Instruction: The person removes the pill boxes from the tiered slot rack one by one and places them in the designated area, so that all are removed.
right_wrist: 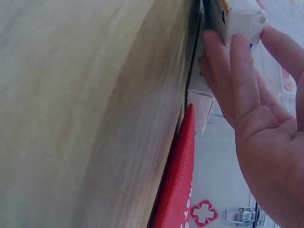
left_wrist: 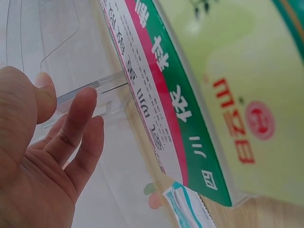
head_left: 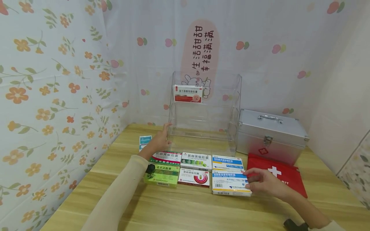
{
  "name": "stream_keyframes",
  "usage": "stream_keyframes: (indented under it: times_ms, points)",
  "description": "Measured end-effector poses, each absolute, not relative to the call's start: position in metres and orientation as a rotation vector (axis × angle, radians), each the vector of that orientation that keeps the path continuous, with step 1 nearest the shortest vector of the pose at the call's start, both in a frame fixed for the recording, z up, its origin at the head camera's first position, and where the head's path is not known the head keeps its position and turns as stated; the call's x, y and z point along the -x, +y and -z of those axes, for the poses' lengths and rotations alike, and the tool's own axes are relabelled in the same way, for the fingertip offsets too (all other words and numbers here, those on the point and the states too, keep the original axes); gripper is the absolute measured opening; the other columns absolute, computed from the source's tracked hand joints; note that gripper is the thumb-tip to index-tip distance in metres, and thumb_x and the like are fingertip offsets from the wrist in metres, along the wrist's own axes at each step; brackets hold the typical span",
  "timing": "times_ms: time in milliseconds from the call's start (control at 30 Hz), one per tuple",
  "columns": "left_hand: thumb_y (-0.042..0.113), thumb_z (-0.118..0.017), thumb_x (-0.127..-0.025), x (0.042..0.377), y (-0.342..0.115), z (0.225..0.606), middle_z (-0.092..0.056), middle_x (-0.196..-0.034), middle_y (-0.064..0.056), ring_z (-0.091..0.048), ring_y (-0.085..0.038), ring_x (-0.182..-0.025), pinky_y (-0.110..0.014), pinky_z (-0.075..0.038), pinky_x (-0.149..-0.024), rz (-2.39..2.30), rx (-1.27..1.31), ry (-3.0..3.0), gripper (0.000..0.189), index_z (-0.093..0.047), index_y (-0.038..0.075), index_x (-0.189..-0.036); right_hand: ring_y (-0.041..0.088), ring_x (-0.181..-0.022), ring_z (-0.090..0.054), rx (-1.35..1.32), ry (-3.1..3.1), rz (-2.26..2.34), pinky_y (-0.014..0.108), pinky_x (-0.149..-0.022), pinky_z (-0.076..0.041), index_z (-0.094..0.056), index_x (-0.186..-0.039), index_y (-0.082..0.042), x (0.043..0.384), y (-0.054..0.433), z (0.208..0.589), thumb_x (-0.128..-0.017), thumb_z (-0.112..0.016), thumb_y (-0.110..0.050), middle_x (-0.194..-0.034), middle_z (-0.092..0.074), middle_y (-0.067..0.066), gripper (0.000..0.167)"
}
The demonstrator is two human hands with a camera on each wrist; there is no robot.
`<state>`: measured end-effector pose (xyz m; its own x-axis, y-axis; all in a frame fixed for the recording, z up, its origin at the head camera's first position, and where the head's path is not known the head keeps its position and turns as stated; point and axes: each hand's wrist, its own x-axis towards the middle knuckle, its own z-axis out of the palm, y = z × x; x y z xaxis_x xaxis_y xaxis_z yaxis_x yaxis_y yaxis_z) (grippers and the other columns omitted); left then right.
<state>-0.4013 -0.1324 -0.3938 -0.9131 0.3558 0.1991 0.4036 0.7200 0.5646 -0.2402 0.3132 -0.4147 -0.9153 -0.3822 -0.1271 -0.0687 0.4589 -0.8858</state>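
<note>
A clear acrylic tiered rack (head_left: 202, 128) stands at the back of the table. My left hand (head_left: 159, 141) holds its left side edge; in the left wrist view the thumb and fingers (left_wrist: 80, 111) lie around that edge. With my right hand (head_left: 267, 183) I grip the right end of a white-and-blue medicine box (head_left: 231, 182), which is the front right one of several boxes. Beside it lie a white-and-red box (head_left: 194, 177) and a green box (head_left: 162, 175). Behind these are a pink-and-green box (head_left: 165, 158), a white-and-green box (head_left: 196, 160) and another white-and-blue box (head_left: 227, 162).
One red-and-white medicine box (head_left: 188, 94) stands on the rack's top tier at the left. A silver case (head_left: 271, 134) with a handle is right of the rack, with a red first-aid pouch (head_left: 292, 183) in front. A small blue-and-white packet (head_left: 145, 141) lies at the left.
</note>
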Motion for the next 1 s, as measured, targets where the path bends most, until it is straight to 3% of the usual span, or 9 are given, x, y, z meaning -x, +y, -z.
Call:
stream_keyframes:
  times_ms: [167, 600, 867, 1000]
  points:
    - [0.004, -0.066, -0.094, 0.401, -0.133, 0.394, -0.054, -0.078, -0.011, -0.039, -0.016, -0.047, -0.027, -0.037, -0.045, 0.973, 0.625, -2.834, 0.087, -0.008, 0.021, -0.155, 0.031, -0.098, -0.068, 0.449, 2.384, 1.449, 0.042, -0.071, -0.059, -0.053, -0.132, 0.007, 0.241, 0.312, 0.416, -0.087, -0.076, -0.015, -0.122, -0.061, 0.028, 0.055]
    - [0.004, -0.066, -0.094, 0.402, -0.134, 0.396, -0.056, -0.088, -0.013, -0.039, -0.015, -0.048, -0.028, -0.037, -0.045, 0.968, 0.615, -2.826, 0.087, -0.007, 0.022, -0.156, 0.026, -0.088, -0.068, 0.392, 2.438, 1.326, 0.042, -0.061, -0.058, -0.056, -0.13, 0.001, 0.242, 0.304, 0.413, -0.085, -0.079, -0.022, -0.112, -0.067, 0.017, 0.056]
    - [0.005, -0.066, -0.094, 0.402, -0.131, 0.396, -0.05, -0.07, -0.01, -0.036, -0.015, -0.047, -0.028, -0.035, -0.045, 0.94, 0.613, -2.84, 0.088, -0.006, 0.019, -0.156, 0.024, -0.085, -0.068, 0.335, 2.462, 1.294, 0.041, -0.058, -0.058, -0.057, -0.13, 0.001, 0.239, 0.302, 0.409, -0.083, -0.081, -0.023, -0.111, -0.067, 0.016, 0.058]
    - [0.005, -0.066, -0.094, 0.402, -0.131, 0.396, -0.051, -0.074, -0.01, -0.037, -0.015, -0.047, -0.028, -0.035, -0.045, 0.942, 0.591, -2.849, 0.088, -0.006, 0.022, -0.156, 0.023, -0.084, -0.067, 0.296, 2.494, 1.269, 0.041, -0.057, -0.057, -0.059, -0.128, 0.0, 0.239, 0.301, 0.409, -0.081, -0.083, -0.025, -0.109, -0.068, 0.014, 0.059]
